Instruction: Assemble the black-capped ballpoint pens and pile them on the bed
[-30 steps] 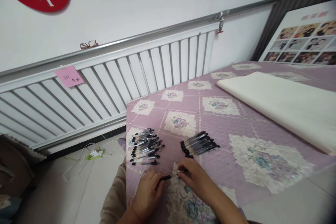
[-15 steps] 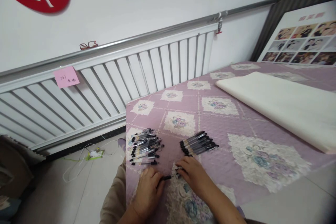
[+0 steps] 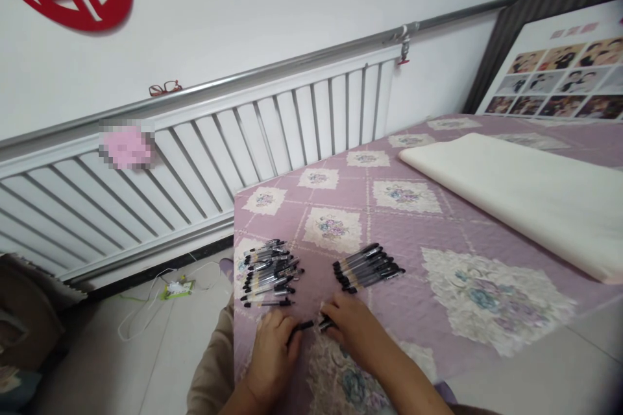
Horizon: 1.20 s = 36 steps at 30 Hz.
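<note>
My left hand (image 3: 273,345) is closed around a pen (image 3: 305,325), whose black end points right toward my other hand. My right hand (image 3: 344,319) pinches a small dark piece that looks like a pen cap (image 3: 325,322), mostly covered by the fingers. A narrow gap separates the two pieces. Just beyond my left hand lies a loose pile of pens (image 3: 270,272) with clear barrels and black ends. A neater row of black-ended pens (image 3: 368,266) rests past my right hand, slanting up to the right.
A purple floral cloth (image 3: 350,211) covers the table. To the right lies a folded cream sheet (image 3: 525,194). Behind the table runs a white radiator (image 3: 272,136) with a pipe above it, where glasses (image 3: 165,87) rest. A photo board (image 3: 564,71) leans at the back right.
My right hand has shifted slightly left and toward me, with its fingertips closer to the pen. The pen in my left hand has tilted up a little.
</note>
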Each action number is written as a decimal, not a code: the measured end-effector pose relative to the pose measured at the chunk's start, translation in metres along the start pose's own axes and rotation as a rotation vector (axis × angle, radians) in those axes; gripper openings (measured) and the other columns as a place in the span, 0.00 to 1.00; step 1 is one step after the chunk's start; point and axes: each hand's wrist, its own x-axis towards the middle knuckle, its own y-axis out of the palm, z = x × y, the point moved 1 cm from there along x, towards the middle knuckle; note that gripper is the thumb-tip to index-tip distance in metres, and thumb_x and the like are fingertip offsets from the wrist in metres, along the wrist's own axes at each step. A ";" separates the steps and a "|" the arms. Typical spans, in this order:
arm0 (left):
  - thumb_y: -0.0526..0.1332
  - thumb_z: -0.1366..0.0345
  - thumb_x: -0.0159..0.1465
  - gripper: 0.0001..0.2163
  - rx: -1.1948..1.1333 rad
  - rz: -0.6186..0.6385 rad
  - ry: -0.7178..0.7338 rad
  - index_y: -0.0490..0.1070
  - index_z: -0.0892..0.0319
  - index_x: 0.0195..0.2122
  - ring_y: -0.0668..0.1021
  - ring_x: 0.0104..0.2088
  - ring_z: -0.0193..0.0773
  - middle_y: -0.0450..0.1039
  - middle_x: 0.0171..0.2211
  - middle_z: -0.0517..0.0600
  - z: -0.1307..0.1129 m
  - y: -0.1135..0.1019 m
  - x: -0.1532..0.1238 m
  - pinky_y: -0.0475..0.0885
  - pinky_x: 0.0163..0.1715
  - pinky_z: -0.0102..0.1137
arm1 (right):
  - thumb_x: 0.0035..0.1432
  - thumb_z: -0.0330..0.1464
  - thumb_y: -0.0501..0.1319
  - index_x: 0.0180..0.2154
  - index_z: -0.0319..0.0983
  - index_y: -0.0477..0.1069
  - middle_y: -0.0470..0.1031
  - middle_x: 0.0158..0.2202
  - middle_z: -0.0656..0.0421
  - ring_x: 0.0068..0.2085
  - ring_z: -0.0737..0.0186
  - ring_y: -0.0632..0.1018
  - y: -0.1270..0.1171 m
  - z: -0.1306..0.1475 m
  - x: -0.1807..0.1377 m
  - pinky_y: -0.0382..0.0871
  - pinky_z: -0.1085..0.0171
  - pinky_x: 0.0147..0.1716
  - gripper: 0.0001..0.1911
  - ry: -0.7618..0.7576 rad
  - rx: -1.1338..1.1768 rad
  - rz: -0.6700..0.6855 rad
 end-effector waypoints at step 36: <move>0.56 0.75 0.60 0.13 0.195 -0.062 0.205 0.73 0.53 0.42 0.72 0.45 0.45 0.71 0.44 0.51 0.023 0.004 0.028 0.69 0.44 0.41 | 0.60 0.27 0.56 0.36 0.40 0.73 0.75 0.36 0.56 0.39 0.57 0.75 -0.001 -0.025 0.002 0.67 0.61 0.39 0.07 0.068 0.081 -0.362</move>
